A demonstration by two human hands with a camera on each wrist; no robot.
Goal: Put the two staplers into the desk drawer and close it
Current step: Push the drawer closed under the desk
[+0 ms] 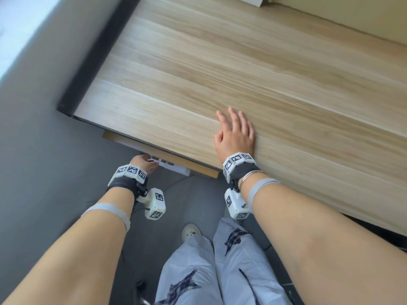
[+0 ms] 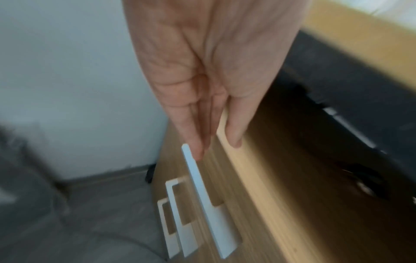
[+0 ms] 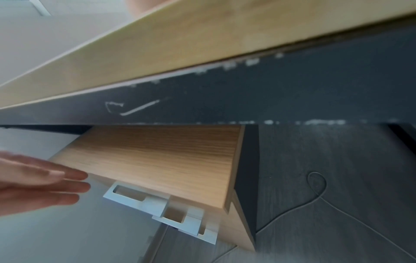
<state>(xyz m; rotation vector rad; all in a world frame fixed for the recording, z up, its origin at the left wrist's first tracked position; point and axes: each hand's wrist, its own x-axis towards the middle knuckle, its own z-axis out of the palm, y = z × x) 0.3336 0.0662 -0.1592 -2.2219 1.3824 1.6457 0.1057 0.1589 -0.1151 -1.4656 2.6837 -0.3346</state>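
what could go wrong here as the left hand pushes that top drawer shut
The left hand has straight fingers at the top edge of the light wood drawer front, just under the wooden desk top; they could get pinched as the gap closes. No staplers show in any view, so whether both are inside cannot be confirmed.

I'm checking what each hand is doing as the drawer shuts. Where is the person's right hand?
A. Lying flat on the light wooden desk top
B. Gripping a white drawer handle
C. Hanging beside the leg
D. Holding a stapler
A: the right hand lies with straight fingers on the light wooden desk top, while the left hand is down at the top wooden drawer front.
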